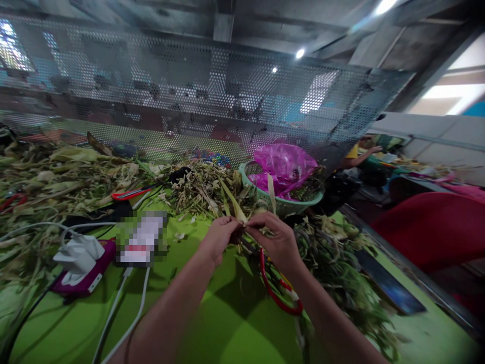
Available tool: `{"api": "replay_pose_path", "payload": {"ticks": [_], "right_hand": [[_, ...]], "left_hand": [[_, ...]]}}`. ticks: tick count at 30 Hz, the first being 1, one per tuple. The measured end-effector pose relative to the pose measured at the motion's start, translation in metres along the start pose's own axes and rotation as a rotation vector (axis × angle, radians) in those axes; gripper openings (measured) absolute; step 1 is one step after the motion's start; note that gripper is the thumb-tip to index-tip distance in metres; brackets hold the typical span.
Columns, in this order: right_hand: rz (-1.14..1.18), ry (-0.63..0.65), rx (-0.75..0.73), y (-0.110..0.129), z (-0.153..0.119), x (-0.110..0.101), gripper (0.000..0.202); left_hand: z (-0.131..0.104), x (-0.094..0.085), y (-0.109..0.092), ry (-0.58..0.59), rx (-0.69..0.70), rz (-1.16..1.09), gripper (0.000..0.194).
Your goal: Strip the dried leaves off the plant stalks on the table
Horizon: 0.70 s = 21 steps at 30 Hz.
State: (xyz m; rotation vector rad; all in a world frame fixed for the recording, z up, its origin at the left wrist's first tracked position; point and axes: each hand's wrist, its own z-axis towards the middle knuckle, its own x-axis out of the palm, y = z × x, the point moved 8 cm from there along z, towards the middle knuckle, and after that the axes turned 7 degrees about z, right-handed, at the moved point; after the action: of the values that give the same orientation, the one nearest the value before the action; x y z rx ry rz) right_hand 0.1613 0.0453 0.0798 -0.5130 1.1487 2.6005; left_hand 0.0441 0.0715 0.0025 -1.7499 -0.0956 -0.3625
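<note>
My left hand (223, 235) and my right hand (273, 235) meet over the green table (227, 313), with their fingertips pinched on a pale, dried leaf (238, 210). The leaf stands up between them, its narrow base at the fingertips. Another pale strip (271, 193) rises behind my right hand. Scissors with red handles (278, 298) lie below my right hand, partly hidden by that forearm. Just beyond the hands is a heap of dried plant pieces (200, 189).
A green basket (303, 205) with a purple plastic bag (284, 164) stands behind. A phone (142, 237) and a power strip (85, 283) with cables lie left. Leafy stems (341, 273) lie right. Perforated metal (182, 96) rises behind. A person's arm (361, 157) shows far right.
</note>
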Motion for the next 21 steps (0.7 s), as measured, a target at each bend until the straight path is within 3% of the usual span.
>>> {"api": "replay_pose_path", "payload": {"ticks": [5, 11, 21], "right_hand": [[-0.068, -0.007, -0.011, 0.0, -0.001, 0.0, 0.005], [-0.148, -0.015, -0.148, 0.013, -0.003, 0.0, 0.014], [-0.237, -0.012, -0.152, 0.01, -0.006, -0.001, 0.017]], "left_hand": [[-0.001, 0.001, 0.004, 0.029, -0.03, -0.027, 0.02], [-0.002, 0.003, 0.008, 0.014, -0.091, -0.118, 0.015], [-0.003, 0.003, 0.007, 0.008, -0.101, -0.15, 0.011]]}}
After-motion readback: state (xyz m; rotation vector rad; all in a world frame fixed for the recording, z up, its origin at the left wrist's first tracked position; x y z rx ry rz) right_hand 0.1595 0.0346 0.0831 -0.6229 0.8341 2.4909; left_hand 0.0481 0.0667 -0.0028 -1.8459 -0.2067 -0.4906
